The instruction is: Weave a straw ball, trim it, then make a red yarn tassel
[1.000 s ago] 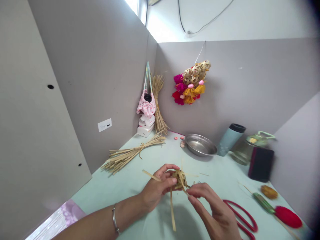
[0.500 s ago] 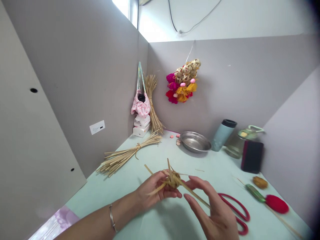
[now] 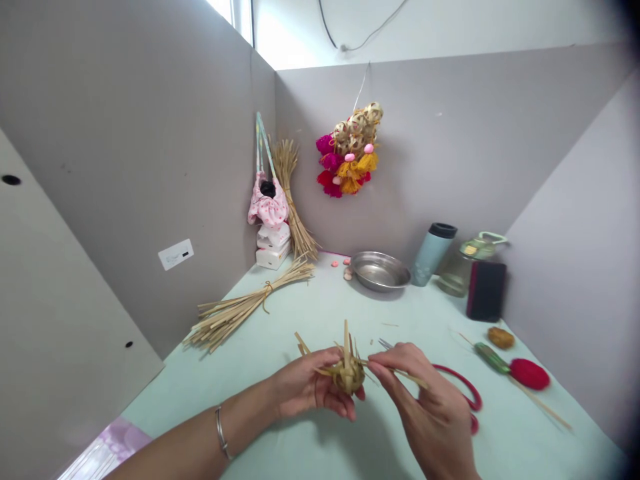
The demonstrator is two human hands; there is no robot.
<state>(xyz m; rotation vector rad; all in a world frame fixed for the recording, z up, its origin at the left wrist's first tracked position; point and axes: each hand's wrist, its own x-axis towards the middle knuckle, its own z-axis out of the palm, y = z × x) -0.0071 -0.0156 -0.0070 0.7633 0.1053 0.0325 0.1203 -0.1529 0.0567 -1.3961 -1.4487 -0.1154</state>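
A small round woven straw ball (image 3: 349, 377) with loose strip ends sticking out is held in my left hand (image 3: 313, 383), its fingers and thumb closed around the ball's left side and underside. My right hand (image 3: 425, 403) pinches a flat straw strip (image 3: 407, 377) between thumb and forefinger, close to the ball's right side. The strip runs from the ball through the pinch and past my forefinger. Partly hidden behind my right hand lie scissors with red handles (image 3: 467, 385); their blade tips show beyond the knuckles.
At the left lies a tied straw bundle (image 3: 240, 310). A steel bowl (image 3: 380, 272), a blue tumbler (image 3: 434, 255), a green-lidded jug (image 3: 457, 270) and a dark phone (image 3: 487, 291) stand at the back. Red yarn (image 3: 529, 374) lies right. Woven balls with tassels (image 3: 353, 150) hang on the wall.
My right thumb and forefinger have closed on the strip near the ball; before, they were apart around it. The ball has turned in my left hand. The whole view has shifted slightly.
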